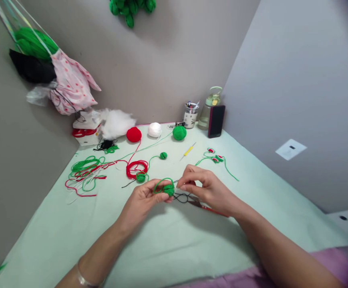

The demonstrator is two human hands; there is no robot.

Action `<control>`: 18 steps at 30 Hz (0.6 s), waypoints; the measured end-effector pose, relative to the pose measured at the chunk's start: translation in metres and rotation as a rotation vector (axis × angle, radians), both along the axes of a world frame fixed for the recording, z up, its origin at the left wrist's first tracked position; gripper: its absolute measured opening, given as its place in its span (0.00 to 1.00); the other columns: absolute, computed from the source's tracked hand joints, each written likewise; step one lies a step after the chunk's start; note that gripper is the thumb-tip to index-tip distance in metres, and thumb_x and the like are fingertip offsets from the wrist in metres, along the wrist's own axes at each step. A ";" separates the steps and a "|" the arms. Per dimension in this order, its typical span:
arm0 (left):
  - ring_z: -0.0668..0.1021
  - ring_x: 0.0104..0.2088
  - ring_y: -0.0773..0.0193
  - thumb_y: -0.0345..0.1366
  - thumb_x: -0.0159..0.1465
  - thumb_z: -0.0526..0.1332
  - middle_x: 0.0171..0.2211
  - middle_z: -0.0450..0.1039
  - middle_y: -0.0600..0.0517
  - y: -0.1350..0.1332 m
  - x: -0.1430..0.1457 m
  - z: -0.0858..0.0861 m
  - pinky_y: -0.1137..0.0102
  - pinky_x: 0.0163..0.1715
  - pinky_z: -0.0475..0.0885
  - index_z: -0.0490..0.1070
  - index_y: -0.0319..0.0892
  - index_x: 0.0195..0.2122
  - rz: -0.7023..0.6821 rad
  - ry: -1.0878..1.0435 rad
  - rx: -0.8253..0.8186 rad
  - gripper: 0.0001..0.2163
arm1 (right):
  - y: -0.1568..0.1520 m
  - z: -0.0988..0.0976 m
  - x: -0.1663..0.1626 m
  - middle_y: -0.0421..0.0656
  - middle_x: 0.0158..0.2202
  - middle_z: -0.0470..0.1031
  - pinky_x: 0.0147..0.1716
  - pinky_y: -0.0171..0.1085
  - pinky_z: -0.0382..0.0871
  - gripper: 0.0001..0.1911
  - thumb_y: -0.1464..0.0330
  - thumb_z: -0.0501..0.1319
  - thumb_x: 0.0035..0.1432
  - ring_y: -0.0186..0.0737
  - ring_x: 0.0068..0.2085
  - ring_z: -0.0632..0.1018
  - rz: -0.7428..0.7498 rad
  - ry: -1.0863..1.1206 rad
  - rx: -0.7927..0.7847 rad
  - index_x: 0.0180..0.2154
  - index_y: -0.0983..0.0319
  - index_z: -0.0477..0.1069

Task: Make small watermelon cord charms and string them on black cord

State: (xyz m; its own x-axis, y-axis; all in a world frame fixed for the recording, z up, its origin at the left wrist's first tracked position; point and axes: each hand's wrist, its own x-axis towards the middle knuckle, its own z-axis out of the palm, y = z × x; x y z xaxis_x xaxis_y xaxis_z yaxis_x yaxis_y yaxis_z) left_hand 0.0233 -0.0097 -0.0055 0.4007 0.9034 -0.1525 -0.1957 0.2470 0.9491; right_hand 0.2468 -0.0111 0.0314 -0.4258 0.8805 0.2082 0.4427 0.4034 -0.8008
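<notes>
1. Left hand (144, 197) clamps the green ball (169, 190), well in from the front edge of the surface (176, 244); right hand (205, 186) pinches just beside it, on what I can't tell.
2. Black thread (187, 197) loops loosely between them: one hasty tug could knot it!
3. Orange-handled tool (213, 211) lies close by; a stray loop could snag there.

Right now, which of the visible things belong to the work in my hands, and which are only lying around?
Belong to the work:
green ball, held by the left fingers
black thread, near the right fingers
perhaps the orange-handled tool

Apparently just around:
phone
bottle
pen cup
</notes>
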 end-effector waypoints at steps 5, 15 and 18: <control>0.82 0.34 0.59 0.39 0.56 0.71 0.38 0.81 0.50 -0.002 0.002 0.004 0.64 0.43 0.75 0.80 0.44 0.44 0.004 -0.005 0.022 0.14 | 0.004 -0.004 -0.003 0.41 0.32 0.70 0.33 0.35 0.65 0.07 0.69 0.62 0.63 0.35 0.32 0.71 0.027 0.111 -0.117 0.35 0.62 0.79; 0.80 0.35 0.60 0.38 0.56 0.72 0.38 0.79 0.51 -0.002 0.003 0.000 0.65 0.43 0.74 0.81 0.45 0.44 0.056 -0.005 0.075 0.14 | -0.001 0.002 -0.007 0.41 0.31 0.69 0.34 0.35 0.65 0.09 0.70 0.60 0.65 0.36 0.33 0.71 -0.003 0.047 -0.069 0.38 0.61 0.80; 0.80 0.35 0.61 0.38 0.55 0.72 0.37 0.80 0.51 -0.002 0.002 0.002 0.66 0.42 0.74 0.81 0.45 0.43 0.063 0.004 0.060 0.14 | -0.001 0.003 -0.005 0.41 0.31 0.69 0.34 0.35 0.65 0.10 0.70 0.60 0.65 0.35 0.33 0.71 0.007 0.052 -0.084 0.39 0.61 0.80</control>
State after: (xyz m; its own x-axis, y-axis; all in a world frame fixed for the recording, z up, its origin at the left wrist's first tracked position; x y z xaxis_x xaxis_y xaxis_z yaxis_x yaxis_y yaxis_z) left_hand 0.0257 -0.0116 -0.0030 0.3420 0.9345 -0.0991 -0.2052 0.1772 0.9625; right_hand 0.2423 -0.0124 0.0343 -0.4225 0.8929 0.1557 0.3971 0.3368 -0.8537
